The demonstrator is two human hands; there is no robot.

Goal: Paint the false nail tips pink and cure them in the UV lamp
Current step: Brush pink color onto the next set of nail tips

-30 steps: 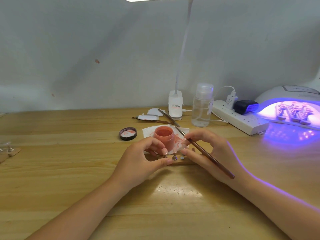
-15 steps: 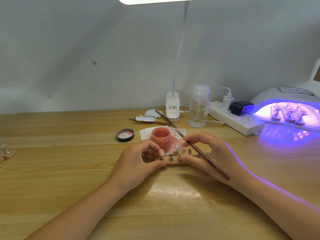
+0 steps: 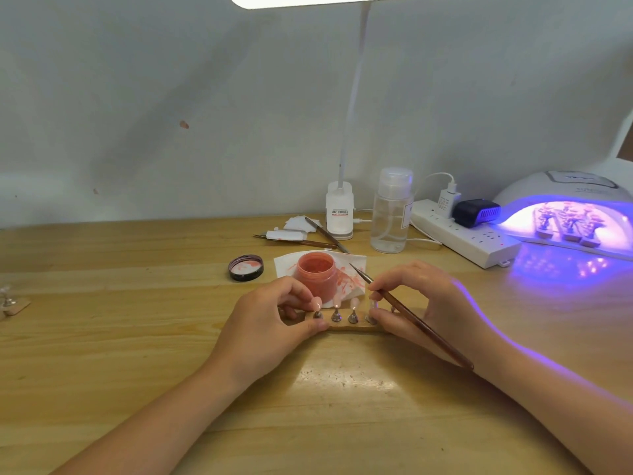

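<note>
Both hands meet at the wooden nail-tip stand at table centre. The left hand pinches its left end; the right hand grips a brush and touches the right end. The pink polish jar stands just beyond at 12 o'clock, the lit UV lamp at 2 o'clock. Open wooden table lies toward 9 and 6 o'clock. Since the earlier frame, the grips are unchanged.

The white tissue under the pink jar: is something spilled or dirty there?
Yes. The white tissue under the open pink jar carries pink smears on its right part. The black lid lies beside it, inner side up, also smeared pink.
</note>
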